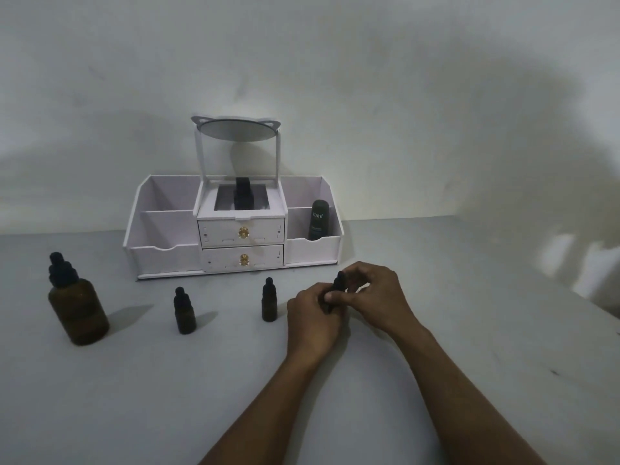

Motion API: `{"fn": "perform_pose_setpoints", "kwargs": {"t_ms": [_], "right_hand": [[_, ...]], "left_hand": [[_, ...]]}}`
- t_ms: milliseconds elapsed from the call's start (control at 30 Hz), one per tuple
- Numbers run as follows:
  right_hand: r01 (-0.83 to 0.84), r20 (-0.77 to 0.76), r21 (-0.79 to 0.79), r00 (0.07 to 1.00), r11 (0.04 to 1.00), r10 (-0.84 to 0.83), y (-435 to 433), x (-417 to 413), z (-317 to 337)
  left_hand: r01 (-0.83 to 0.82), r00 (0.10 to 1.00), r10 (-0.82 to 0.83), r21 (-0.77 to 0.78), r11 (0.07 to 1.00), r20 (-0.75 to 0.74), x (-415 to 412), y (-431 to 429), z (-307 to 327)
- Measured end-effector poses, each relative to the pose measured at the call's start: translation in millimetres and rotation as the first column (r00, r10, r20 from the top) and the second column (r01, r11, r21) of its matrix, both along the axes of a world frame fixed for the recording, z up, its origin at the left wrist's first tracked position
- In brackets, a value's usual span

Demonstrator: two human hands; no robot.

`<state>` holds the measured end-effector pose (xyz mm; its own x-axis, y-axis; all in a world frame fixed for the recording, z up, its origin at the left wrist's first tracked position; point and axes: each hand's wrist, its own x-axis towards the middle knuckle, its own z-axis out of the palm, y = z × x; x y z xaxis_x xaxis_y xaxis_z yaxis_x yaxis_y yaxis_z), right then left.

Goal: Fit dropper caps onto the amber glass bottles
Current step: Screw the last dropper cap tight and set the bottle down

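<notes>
The left hand (313, 318) is wrapping its grip round a small bottle (328, 305) while the right hand (372, 295) is pinching the cap (339, 280) on it, over the tabletop (436, 380). To the left, two capped small bottles (269, 305) (184, 313) and a big bottle (79, 313) are standing. An organizer (167, 229) is sitting farther back.

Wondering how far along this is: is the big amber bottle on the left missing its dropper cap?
No, the large amber bottle has a black dropper cap on its neck.
</notes>
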<state>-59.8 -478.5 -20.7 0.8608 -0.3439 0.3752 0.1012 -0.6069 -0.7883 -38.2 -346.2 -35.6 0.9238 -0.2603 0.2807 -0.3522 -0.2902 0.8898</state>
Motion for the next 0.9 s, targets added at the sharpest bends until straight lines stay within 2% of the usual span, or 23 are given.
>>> {"fn": "perform_pose_setpoints", "kwargs": {"t_ms": [167, 267, 433, 533, 733, 900], "right_hand": [[-0.075, 0.061, 0.027, 0.995, 0.997, 0.073, 0.3, -5.5, -0.1], [-0.062, 0.060, 0.007, 0.996, 0.998, 0.061, 0.5, -2.9, 0.0], [-0.052, 0.045, 0.075, 0.998, 0.996, 0.048, 0.4, -2.2, -2.8], [-0.121, 0.082, 0.079, 0.990, 0.990, 0.115, -1.3, -5.1, -0.9], [-0.060, 0.066, 0.102, 0.996, 0.993, 0.053, 1.6, -1.9, -2.9], [-0.122, 0.100, 0.089, 0.989, 0.988, 0.113, -1.4, -4.9, -2.9]], "left_hand": [[-0.024, 0.999, 0.024, 0.000, 1.000, -0.024, -0.9, -3.2, -1.8], [-0.013, 1.000, 0.013, 0.008, 1.000, -0.006, -0.2, -2.4, -1.3], [-0.008, 0.999, 0.009, -0.002, 1.000, 0.042, 1.3, -1.4, -3.0], [0.003, 1.000, -0.003, -0.014, 1.000, 0.004, 1.4, -1.7, -3.9], [0.009, 1.000, -0.009, -0.014, 1.000, 0.028, 2.3, -0.8, -3.8], [0.008, 1.000, -0.009, -0.030, 1.000, -0.026, 1.1, -3.0, -4.6]]}}
